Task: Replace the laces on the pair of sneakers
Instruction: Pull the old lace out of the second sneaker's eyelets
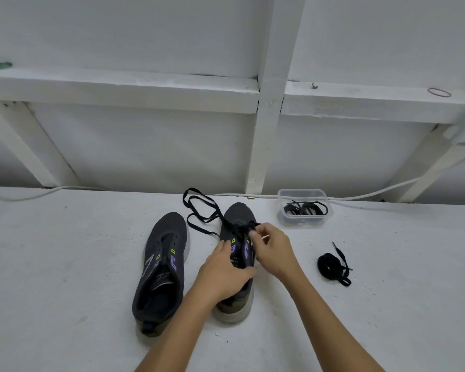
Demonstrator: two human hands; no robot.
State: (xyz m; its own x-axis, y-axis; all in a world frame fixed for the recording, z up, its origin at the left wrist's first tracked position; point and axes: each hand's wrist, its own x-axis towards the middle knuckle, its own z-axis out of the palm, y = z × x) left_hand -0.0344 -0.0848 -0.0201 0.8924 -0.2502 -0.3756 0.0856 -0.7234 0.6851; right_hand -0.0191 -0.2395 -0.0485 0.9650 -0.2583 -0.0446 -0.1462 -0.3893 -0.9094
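Left hand (pixel 223 275) covers the right sneaker's (pixel 238 218) tongue and collar. Right hand (pixel 273 251) hides the eyelets on that side; its fingertip contact with the black lace (pixel 199 210) is indistinct. Both forearms cut off at bottom edge. Tongue print on the left sneaker (pixel 159 267) too small to read.

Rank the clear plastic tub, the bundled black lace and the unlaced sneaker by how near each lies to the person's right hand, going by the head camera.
From the right hand:
1. Bundled black lace, on the table to its right.
2. Clear plastic tub holding more laces, behind and to its right; close to the bundle's distance, so this order is tentative.
3. Unlaced sneaker, farthest, to its left beyond the other shoe.
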